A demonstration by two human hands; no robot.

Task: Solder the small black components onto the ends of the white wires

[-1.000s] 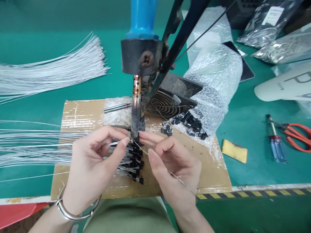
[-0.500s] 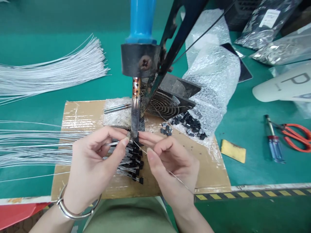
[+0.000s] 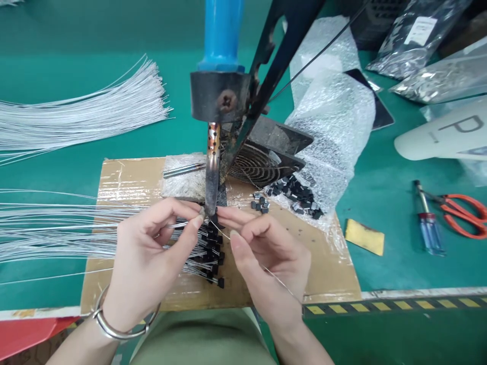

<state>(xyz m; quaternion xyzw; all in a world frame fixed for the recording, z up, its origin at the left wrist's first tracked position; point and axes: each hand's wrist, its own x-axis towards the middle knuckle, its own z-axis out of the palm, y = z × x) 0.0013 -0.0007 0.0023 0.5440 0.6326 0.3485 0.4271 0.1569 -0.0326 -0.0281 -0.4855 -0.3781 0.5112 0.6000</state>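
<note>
A soldering iron with a blue handle [image 3: 222, 35] hangs tip down from a black bracket [image 3: 276, 56]. Just left of its tip [image 3: 212, 195], my left hand [image 3: 154, 253] pinches a white wire [image 3: 177, 224] between thumb and fingers. My right hand [image 3: 272, 258] grips a thin solder wire [image 3: 279, 280], whose end reaches toward the tip; the exact contact is too small to tell. Below the tip lie wires with black connectors [image 3: 215, 258], partly hidden by my left hand.
Behind the iron is a black fan [image 3: 258, 159]. Black connectors [image 3: 297, 195] lie beside bubble wrap [image 3: 327, 116]. A white wire bundle [image 3: 87, 114] is at the left; a yellow sponge [image 3: 365, 236], a screwdriver [image 3: 429, 230] and red-handled pliers [image 3: 464, 215] are at the right.
My left hand has shifted very slightly to the right. Both hands keep their grips near the iron tip.
</note>
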